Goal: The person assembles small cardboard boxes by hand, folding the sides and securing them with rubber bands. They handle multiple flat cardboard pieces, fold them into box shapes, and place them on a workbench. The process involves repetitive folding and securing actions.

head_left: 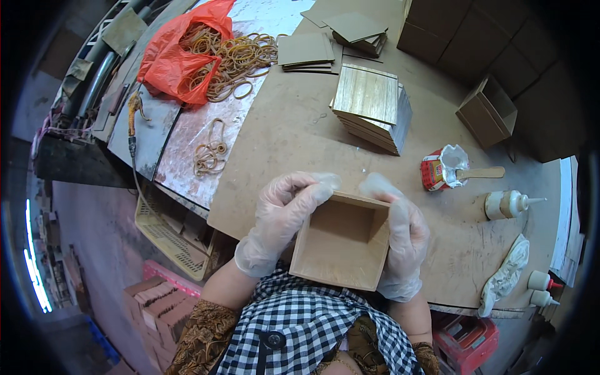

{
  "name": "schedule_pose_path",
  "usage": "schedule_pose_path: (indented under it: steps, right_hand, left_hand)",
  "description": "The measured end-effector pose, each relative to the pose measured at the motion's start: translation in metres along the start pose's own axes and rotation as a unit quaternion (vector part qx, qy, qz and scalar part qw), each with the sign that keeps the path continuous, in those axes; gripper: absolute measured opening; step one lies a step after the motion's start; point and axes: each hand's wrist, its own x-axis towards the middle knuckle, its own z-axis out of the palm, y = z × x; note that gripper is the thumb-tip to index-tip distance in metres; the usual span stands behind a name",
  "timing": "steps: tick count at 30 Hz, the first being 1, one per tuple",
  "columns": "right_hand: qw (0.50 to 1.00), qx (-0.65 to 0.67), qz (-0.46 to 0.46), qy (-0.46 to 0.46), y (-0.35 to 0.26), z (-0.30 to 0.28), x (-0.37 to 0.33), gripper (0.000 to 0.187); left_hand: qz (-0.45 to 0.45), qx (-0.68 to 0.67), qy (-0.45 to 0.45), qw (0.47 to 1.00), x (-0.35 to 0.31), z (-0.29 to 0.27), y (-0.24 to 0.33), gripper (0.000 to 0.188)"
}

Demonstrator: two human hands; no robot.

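Note:
Between my gloved hands, close to my body, is an open square box (pixel 340 240) of thin brown board, its hollow side facing me. My left hand (pixel 290 212) pinches its upper left corner with thumb and bent fingers. On the opposite side my right hand (pixel 400 240) is wrapped round the right wall, fingers at the top right corner. Both hands wear thin translucent gloves. Beyond the box stands a stack of square wooden panels (pixel 365 94). To the right of my right hand are a cut-open red and white tub (pixel 432 174) of white paste with a wooden stick (pixel 484 173) in it.
A white squeeze bottle (pixel 505 205), a crumpled cloth (pixel 506 275) and two small bottles lie at the right. Another open box (pixel 487 115) stands by stacked boxes (pixel 487 37). Rubber bands (pixel 247 56) spill from a red bag (pixel 162 62). Board pieces (pixel 306 50) lie at the back.

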Motion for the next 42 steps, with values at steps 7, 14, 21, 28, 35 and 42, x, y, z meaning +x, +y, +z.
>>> schedule_pose_path:
  steps: [7, 14, 21, 28, 35, 42]
  right_hand:
    - [0.993, 0.045, 0.09, 0.056, -0.01, 0.01, 0.006, 0.025]
    - [0.991, 0.048, 0.094, 0.077, -0.003, 0.004, 0.008, 0.029]
    - [0.986, 0.075, -0.07, 0.13, -0.005, -0.009, -0.002, 0.035]
    - [0.983, -0.128, -0.066, 0.116, 0.001, -0.042, -0.054, 0.033]
    - [0.995, -0.08, -0.047, -0.041, -0.009, -0.03, -0.075, 0.063]
    - [0.996, -0.067, -0.014, -0.05, -0.003, -0.009, -0.076, 0.073]
  left_hand:
    - [-0.06, -0.033, 0.08, 0.994, -0.004, 0.021, 0.017, 0.015]
    - [-0.084, -0.117, 0.078, 0.986, 0.01, 0.01, 0.008, 0.03]
    - [0.091, -0.049, 0.113, 0.988, 0.011, -0.036, -0.014, 0.031]
    - [0.093, 0.049, 0.089, 0.99, -0.037, -0.058, -0.036, 0.029]
    - [0.155, 0.101, -0.044, 0.982, -0.069, -0.041, -0.038, 0.054]
    - [0.162, 0.077, -0.096, 0.979, -0.069, -0.02, -0.026, 0.069]
